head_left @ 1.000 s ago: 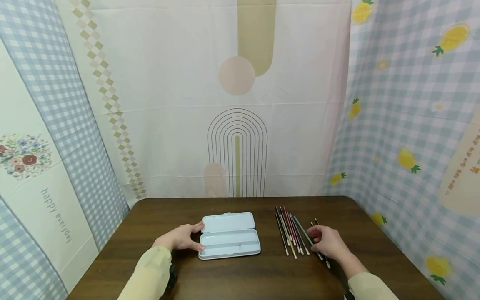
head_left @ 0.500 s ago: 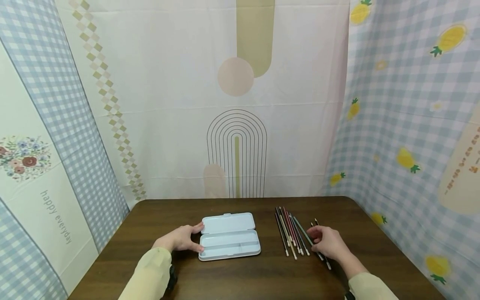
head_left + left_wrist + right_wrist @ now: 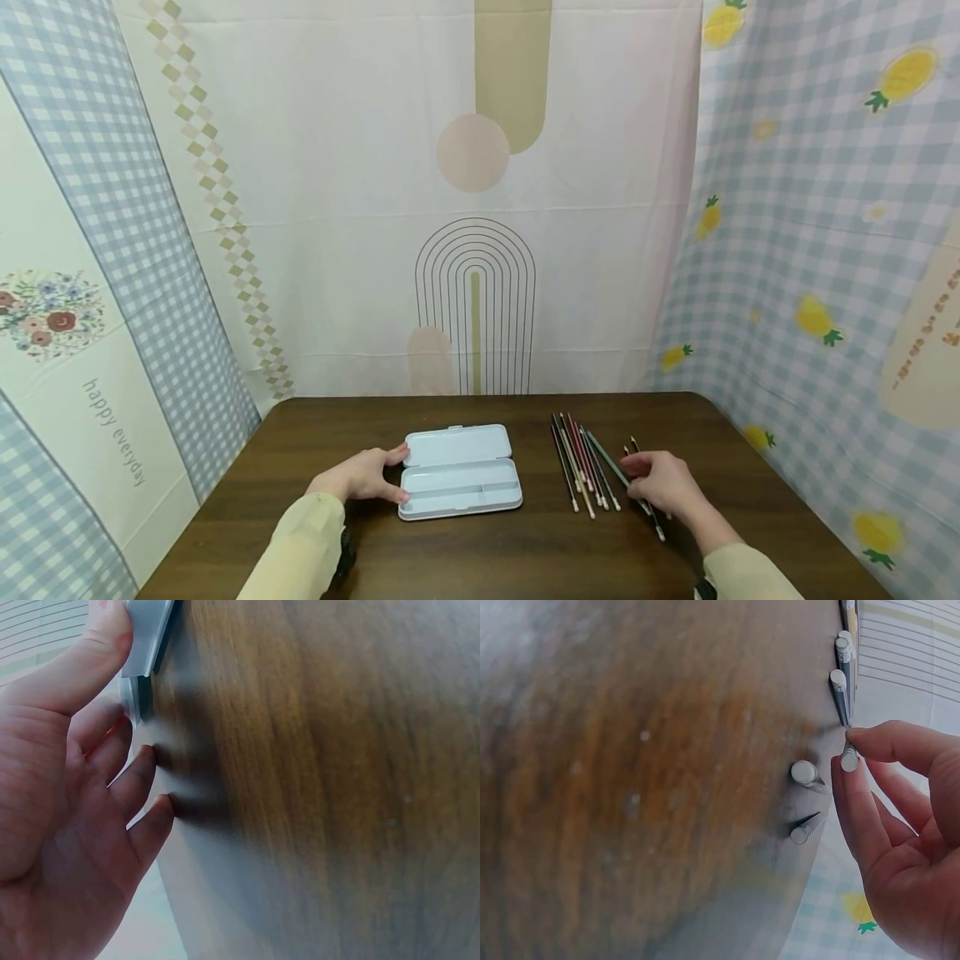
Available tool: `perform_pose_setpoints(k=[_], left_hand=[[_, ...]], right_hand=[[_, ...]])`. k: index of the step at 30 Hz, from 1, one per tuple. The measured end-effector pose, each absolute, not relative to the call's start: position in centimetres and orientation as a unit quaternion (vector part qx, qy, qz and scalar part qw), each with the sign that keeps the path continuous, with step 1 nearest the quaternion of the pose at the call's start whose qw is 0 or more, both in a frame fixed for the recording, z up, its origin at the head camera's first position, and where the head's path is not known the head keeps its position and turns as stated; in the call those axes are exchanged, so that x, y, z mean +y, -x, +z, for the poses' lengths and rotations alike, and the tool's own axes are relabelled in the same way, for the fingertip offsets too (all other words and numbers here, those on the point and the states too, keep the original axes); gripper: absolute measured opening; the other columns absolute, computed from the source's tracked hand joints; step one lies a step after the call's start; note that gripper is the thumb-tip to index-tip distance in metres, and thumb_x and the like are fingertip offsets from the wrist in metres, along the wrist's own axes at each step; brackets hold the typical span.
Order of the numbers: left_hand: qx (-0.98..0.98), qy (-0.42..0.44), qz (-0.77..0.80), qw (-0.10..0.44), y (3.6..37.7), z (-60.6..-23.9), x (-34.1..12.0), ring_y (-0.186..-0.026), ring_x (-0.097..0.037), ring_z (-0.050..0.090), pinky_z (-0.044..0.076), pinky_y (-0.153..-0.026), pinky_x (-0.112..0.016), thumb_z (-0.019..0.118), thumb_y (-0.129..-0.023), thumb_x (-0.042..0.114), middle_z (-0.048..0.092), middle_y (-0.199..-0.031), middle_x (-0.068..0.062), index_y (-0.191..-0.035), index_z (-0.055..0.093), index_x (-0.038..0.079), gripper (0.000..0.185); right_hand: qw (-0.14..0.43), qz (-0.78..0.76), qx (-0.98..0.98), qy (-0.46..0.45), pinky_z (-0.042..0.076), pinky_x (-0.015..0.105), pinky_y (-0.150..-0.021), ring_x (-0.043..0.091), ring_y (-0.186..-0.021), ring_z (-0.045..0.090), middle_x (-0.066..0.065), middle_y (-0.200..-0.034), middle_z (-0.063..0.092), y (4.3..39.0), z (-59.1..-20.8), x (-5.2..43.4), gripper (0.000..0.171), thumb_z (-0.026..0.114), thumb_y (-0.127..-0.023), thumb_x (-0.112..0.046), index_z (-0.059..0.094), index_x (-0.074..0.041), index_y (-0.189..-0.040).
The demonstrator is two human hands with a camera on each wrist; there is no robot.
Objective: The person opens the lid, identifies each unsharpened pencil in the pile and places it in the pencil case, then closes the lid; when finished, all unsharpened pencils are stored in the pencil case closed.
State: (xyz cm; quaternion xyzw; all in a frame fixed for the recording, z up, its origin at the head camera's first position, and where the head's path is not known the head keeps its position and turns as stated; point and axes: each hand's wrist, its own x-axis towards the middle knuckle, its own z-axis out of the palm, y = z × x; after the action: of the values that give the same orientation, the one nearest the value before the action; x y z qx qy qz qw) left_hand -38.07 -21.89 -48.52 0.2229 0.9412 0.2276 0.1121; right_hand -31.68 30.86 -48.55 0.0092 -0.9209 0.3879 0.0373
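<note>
Over on the right of the desk (image 3: 487, 558), pinching one pencil (image 3: 849, 760) with right hand (image 3: 663, 483), left hand (image 3: 358, 475) spread against open case (image 3: 457, 446). Looks like pick-up stage, probably needs lifting clear of the other pencils (image 3: 579, 452).

Toward the tabletop's right edge (image 3: 787, 500), the right hand (image 3: 663, 483) hides parts of dark pencils (image 3: 655, 520), while the left wrist view crops off most of the case (image 3: 147, 645).
</note>
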Motion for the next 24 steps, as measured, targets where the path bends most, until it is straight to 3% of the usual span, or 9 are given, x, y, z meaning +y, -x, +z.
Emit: perform_pose_setpoints(k=[6,12,19,24], left_hand=[[0.939,-0.213,0.24,0.118,40.1,-50.9,-22.6,-0.153,-0.047,0.037,0.03,-0.122,-0.066,0.089,-0.074,0.063,0.043,-0.167,-0.012,-0.162,0.047,0.01,0.112],[0.932,-0.223,0.256,0.129,44.8,-55.8,-24.6,-0.155,-0.044,0.034,0.027,-0.123,-0.068,0.088,-0.066,0.073,0.04,-0.169,-0.006,-0.163,0.045,0.015,0.122],[0.945,-0.206,0.223,0.123,39.5,-49.9,-22.0,-0.153,-0.043,0.039,0.031,-0.123,-0.063,0.088,-0.075,0.063,0.043,-0.167,-0.01,-0.162,0.047,0.01,0.11],[0.945,-0.22,0.206,0.125,40.5,-50.6,-22.3,-0.152,-0.045,0.04,0.032,-0.121,-0.065,0.088,-0.077,0.061,0.043,-0.167,-0.011,-0.163,0.045,0.009,0.109]], right_hand=[[0.038,0.401,-0.915,0.004,0.061,0.046,-0.085,0.03,-0.1,0.074,0.009,-0.105,0.079,31.7,-48.5,30.9,0.04,0.08,-0.081,0.001,0.076,0.004,-0.121],[0.035,0.419,-0.907,0.007,0.061,0.041,-0.081,0.027,-0.096,0.073,0.007,-0.103,0.078,31.6,-48.6,30.6,0.038,0.08,-0.084,0.0,0.076,0.004,-0.122],[0.042,0.432,-0.901,-0.002,0.06,0.037,-0.079,0.028,-0.101,0.073,0.009,-0.108,0.079,31.9,-48.6,30.0,0.036,0.078,-0.087,0.0,0.076,0.003,-0.123],[0.04,0.447,-0.893,-0.025,0.06,0.034,-0.078,0.029,-0.104,0.072,0.011,-0.112,0.078,32.1,-48.4,29.2,0.037,0.073,-0.089,0.003,0.075,0.003,-0.126]])
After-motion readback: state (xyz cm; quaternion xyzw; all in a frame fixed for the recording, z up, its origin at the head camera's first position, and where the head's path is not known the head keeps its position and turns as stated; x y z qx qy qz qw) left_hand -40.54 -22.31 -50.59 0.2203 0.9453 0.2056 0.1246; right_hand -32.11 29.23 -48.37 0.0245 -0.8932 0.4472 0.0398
